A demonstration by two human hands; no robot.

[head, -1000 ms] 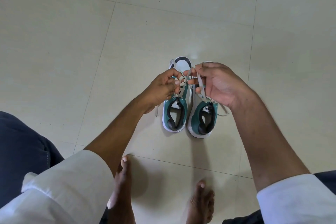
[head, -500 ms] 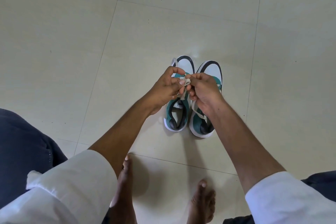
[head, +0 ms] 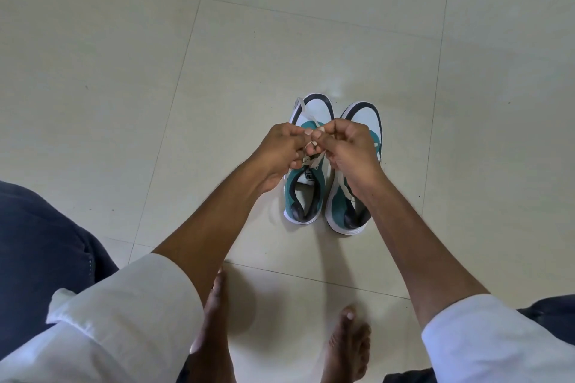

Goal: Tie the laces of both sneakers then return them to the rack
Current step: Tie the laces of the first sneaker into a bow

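2 teal-and-white sneakers (head: 329, 171) stand side by side on the floor, toes pointing away. The left sneaker's white laces (head: 311, 160) are lifted and pinched.

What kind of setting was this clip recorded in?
Probably indoors in a home, though little shows. The floor is large pale glossy tiles, the person is barefoot, with one foot near the bottom edge, and a pair of sneakers sits on the tiles. No rack is in view.
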